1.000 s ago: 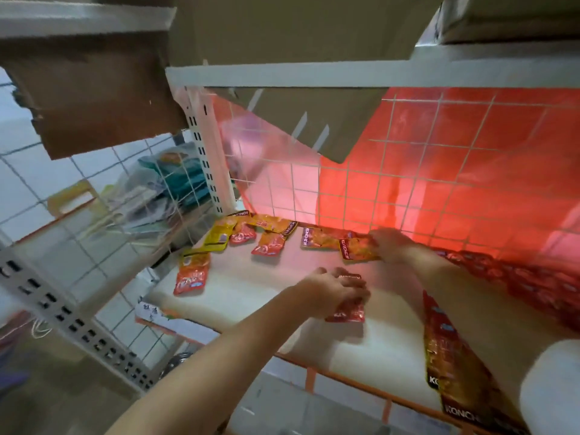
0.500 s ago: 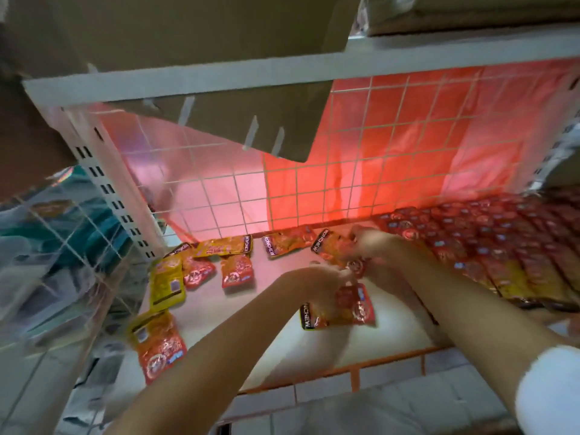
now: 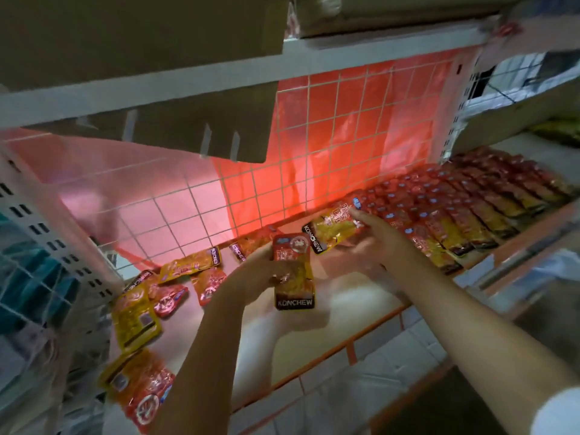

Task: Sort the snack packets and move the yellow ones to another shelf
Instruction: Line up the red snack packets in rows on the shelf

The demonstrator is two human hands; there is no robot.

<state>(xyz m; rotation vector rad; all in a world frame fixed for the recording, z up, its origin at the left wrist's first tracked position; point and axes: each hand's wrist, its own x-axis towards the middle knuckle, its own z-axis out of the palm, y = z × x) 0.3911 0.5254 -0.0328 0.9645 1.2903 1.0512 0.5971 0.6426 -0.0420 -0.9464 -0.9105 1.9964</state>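
My left hand (image 3: 260, 268) holds a red and yellow snack packet (image 3: 293, 271) lifted above the white shelf board (image 3: 339, 312), its KONCHEW end toward me. My right hand (image 3: 375, 230) grips a second, mostly yellow packet (image 3: 332, 229) just behind it, near the start of a neat row of red packets (image 3: 455, 211) that fills the shelf's right side. Loose packets lie on the left: a yellow one (image 3: 135, 318), a yellow one by the back grid (image 3: 191, 265), red ones (image 3: 168, 298) and one at the front corner (image 3: 141, 387).
A wire grid (image 3: 329, 146) with red sheeting closes the back of the shelf. A white shelf edge (image 3: 219, 73) with cardboard boxes sits overhead. A perforated white upright (image 3: 56, 233) stands at the left. An orange front rail (image 3: 345, 343) edges the board.
The view has swung right. Both hands have lifted their packets off the shelf, and the left hand's packet has turned upright with its label facing me.
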